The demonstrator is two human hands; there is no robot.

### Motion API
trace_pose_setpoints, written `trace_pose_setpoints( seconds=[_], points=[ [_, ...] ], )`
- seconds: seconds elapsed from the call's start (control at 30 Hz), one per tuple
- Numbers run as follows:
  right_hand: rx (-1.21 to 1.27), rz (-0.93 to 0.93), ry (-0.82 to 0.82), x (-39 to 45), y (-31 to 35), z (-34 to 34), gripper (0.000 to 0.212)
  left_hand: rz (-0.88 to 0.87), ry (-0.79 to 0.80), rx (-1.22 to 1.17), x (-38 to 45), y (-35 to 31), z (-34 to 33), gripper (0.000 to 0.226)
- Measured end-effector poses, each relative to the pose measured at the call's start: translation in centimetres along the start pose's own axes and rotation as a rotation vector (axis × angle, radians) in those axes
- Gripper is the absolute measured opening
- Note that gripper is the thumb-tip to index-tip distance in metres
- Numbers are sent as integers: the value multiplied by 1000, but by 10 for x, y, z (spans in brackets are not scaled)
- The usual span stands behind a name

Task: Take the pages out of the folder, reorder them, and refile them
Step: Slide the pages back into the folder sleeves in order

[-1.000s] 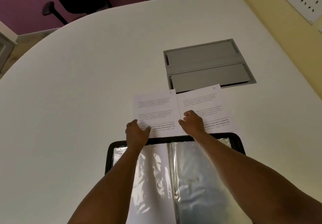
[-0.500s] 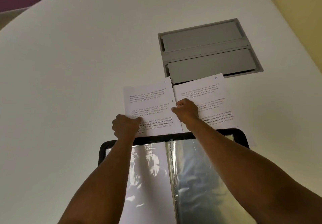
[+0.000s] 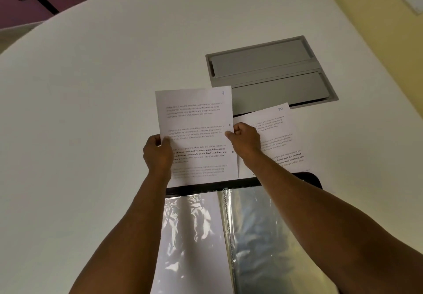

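Page marked 9 [image 3: 196,131] being held up just beyond the folder's far edge, pinched on its left edge by the left hand [image 3: 158,152] and on its right edge by the right hand [image 3: 245,139]. Page marked 10 [image 3: 278,138] lying flat to the right on the white worktop [image 3: 91,110]. Open folder [image 3: 229,236] sitting nearest, shiny sleeves showing. Grey hatch [image 3: 267,72] lying farther back.

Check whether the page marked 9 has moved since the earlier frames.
Yes. The page marked 9 now overlaps the grey table hatch corner and the page marked 10; before, it lay beside that page. Both hands, left hand and right hand, hold it.
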State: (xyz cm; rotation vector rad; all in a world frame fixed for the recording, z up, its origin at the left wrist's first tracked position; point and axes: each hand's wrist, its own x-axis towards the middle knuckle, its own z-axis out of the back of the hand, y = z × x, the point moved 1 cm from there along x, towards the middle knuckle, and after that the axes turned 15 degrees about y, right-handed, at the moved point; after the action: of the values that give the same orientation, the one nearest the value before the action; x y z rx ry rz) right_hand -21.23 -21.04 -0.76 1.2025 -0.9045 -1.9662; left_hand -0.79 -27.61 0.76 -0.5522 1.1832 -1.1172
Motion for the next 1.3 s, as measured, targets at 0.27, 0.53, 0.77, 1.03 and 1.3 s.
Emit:
trace_pose_setpoints(
  seconds=[0.27,0.53,0.77,1.03,1.3],
  points=[
    [219,216,-81,-24,42,30,6,-278,-17,-128,-32,-59,12,13],
    [276,314,-173,-73,61,68,9,-400,61,-180,-88,-96,23,11],
    [283,359,-172,-121,46,103,11,-330,189,-189,-134,-101,23,15],
    [194,365,-12,-160,16,126,16,-167,266,-203,-170,-61,5,16],
    [304,254,-363,-172,-39,158,8,-162,278,325,-187,25,-28,11]
  ],
)
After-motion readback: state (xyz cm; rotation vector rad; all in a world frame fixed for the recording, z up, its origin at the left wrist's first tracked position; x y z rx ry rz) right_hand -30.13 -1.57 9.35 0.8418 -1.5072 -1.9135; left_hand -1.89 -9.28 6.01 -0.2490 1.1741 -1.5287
